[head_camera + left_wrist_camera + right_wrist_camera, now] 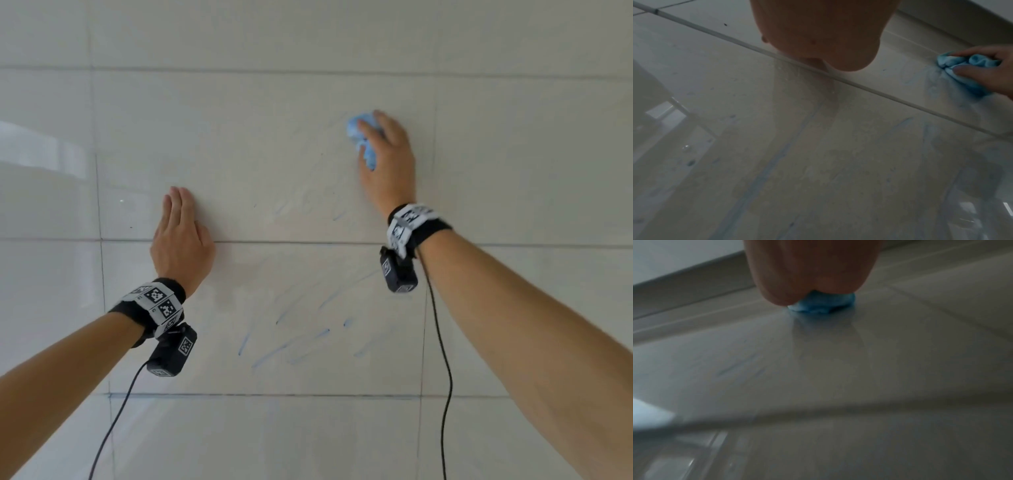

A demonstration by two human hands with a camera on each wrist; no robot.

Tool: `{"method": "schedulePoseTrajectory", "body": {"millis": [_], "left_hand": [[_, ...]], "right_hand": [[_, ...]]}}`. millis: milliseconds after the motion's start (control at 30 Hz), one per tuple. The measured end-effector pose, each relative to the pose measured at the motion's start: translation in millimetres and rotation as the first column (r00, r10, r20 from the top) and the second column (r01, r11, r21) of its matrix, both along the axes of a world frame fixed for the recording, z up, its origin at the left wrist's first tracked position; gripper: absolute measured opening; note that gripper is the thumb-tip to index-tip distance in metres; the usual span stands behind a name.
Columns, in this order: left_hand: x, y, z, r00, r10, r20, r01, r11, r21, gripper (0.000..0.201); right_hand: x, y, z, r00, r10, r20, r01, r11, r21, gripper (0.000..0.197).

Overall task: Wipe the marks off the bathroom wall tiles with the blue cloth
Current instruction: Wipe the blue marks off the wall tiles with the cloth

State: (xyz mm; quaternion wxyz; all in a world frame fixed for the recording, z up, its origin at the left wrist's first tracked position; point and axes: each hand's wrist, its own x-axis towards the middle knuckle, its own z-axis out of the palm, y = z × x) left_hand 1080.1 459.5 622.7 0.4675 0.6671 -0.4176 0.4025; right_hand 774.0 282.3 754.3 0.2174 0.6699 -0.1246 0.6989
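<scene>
Right hand [387,157] in the upper right of the frame, fingers curled round the bunched blue cloth [363,140], pressed against the wall tiles [260,144]. Left hand [181,240] at centre left, fingers straight and together, laid flat on the tile across a grout line. Blue marks [291,339] streaked over the lower centre, well below the cloth.

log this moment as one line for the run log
right hand: presses blue cloth on tile | left hand: flat on wall | blue marks: remain below
</scene>
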Motion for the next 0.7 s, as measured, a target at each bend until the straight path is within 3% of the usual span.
{"method": "schedulePoseTrajectory", "body": {"millis": [200, 333, 433, 533, 600, 700], "left_hand": [[-2, 4, 0, 0.999, -0.03, -0.011, 0.03, 0.999, 0.018, 0.064], [-3, 11, -1, 1.0, -0.03, -0.002, 0.03, 0.998, 0.048, 0.064], [-2, 13, -1, 0.999, -0.041, -0.007, 0.041, 0.998, 0.054, 0.064], [0, 12, -1, 0.999, -0.04, -0.002, 0.04, 0.998, 0.046, 0.064], [1, 10, -1, 0.999, -0.038, 0.001, 0.038, 0.998, 0.043, 0.065], [2, 8, -1, 0.998, -0.055, 0.012, 0.055, 0.998, 0.024, 0.068]], "right_hand": [[32, 19, -77, 0.963, 0.001, -0.27, -0.042, 0.989, -0.144, 0.039], [22, 23, -80, 0.927, -0.04, -0.372, -0.024, 0.986, -0.166, 0.054], [1, 26, -45, 0.982, 0.008, -0.187, -0.026, 0.995, -0.095, 0.058], [-10, 25, -7, 0.997, 0.044, 0.056, -0.051, 0.99, 0.132, 0.065], [-4, 21, 12, 0.992, 0.013, 0.124, -0.04, 0.977, 0.211, 0.059], [17, 20, 35, 0.99, -0.013, 0.138, -0.013, 0.982, 0.187, 0.052]]}}
